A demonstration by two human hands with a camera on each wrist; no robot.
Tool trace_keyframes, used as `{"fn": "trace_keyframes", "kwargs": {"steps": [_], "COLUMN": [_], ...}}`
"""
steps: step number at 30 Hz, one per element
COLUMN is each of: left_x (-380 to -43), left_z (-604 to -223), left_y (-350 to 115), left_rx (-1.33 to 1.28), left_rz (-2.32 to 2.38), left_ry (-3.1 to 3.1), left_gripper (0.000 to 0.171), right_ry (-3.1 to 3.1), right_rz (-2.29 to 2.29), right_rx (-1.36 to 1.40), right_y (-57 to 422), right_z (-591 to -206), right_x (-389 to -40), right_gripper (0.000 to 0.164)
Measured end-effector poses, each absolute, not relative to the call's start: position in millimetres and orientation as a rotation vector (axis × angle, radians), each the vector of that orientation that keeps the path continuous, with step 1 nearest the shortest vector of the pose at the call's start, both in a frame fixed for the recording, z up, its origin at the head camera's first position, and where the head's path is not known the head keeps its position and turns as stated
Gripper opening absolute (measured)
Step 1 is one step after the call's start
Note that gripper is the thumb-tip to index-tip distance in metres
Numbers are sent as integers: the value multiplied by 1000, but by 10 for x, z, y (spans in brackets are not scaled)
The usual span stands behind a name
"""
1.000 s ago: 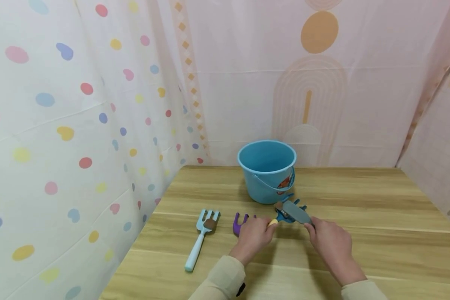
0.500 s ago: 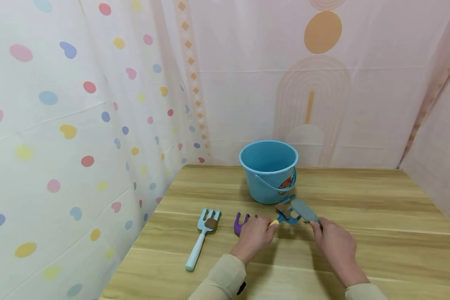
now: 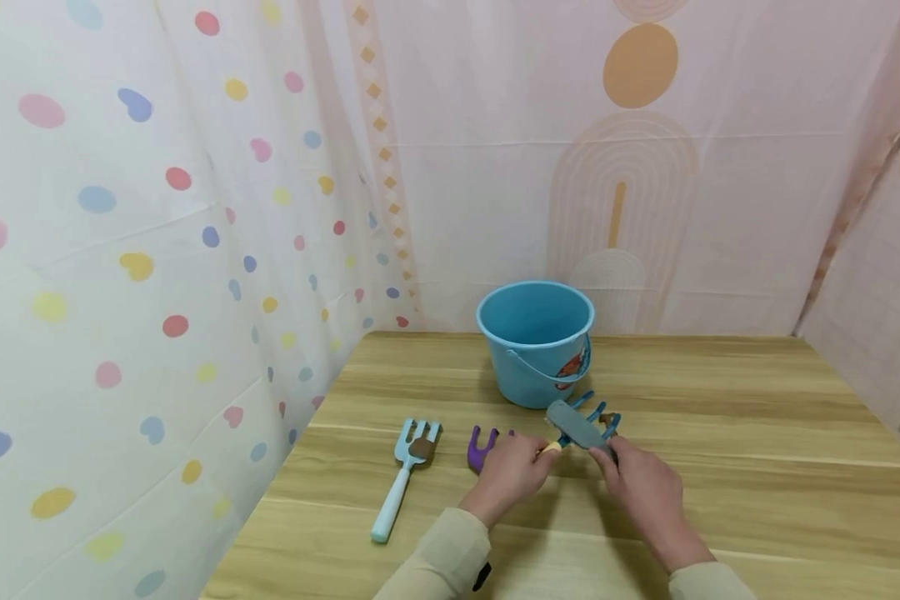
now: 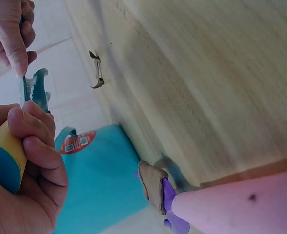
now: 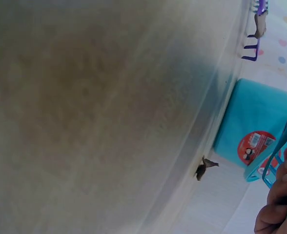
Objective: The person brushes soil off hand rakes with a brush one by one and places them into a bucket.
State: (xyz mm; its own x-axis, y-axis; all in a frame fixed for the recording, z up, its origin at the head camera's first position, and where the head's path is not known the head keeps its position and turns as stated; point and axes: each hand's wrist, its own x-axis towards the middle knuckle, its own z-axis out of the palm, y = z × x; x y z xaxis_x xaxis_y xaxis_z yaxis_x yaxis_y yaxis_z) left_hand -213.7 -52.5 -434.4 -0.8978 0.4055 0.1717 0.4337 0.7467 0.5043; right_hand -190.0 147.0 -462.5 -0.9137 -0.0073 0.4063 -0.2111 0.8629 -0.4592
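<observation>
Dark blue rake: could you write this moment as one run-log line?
left grip: holding dark blue rake by yellow handle | right grip: holding grey brush across rake, contact unclear | bucket: upright behind

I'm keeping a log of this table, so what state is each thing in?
Yellow-handled rake: gripped by left hand.
Grey brush: held in right hand, over the rake.
Loose brown piece: on the table.
Light-blue fork: lying, brown lump on it.
Purple rake: lying, brown clump on it.
Blue bucket: upright, open-topped.
</observation>
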Motion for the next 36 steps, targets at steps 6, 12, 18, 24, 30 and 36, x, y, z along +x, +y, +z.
{"fn": "trace_keyframes", "kwargs": {"steps": [6, 12, 18, 24, 30, 36], "left_x": [-2139, -2140, -2135, -2126, -2098, -2111], "left_z": [-4355, -4328, -4326, -4338, -4319, -4278], "left_y": [-514, -489, -475, -475, -467, -473], "left_rx": [-711, -695, -680, -681, -720, -673], "left_rz": [-844, -857, -877, -885, -855, -841], "left_ry": [-2876, -2864, -2866, -2878, -2860, -2891], "left_gripper": [36, 31, 31, 31, 38, 34], "right_ry": [-2687, -2719, -2728, -2741, -2738, -2681], "right_rz": [734, 760, 799, 815, 792, 863], "right_rx": [69, 1, -41, -94, -73, -16], "right_y": [1461, 1461, 1467, 1510, 1645, 1576], "right_z": [-4617, -4588, -4587, -4604, -4589, -4511], "right_x": [-1899, -1915, -1914, -1933, -1961, -1924], "right_gripper": [30, 32, 29, 30, 33, 36]}}
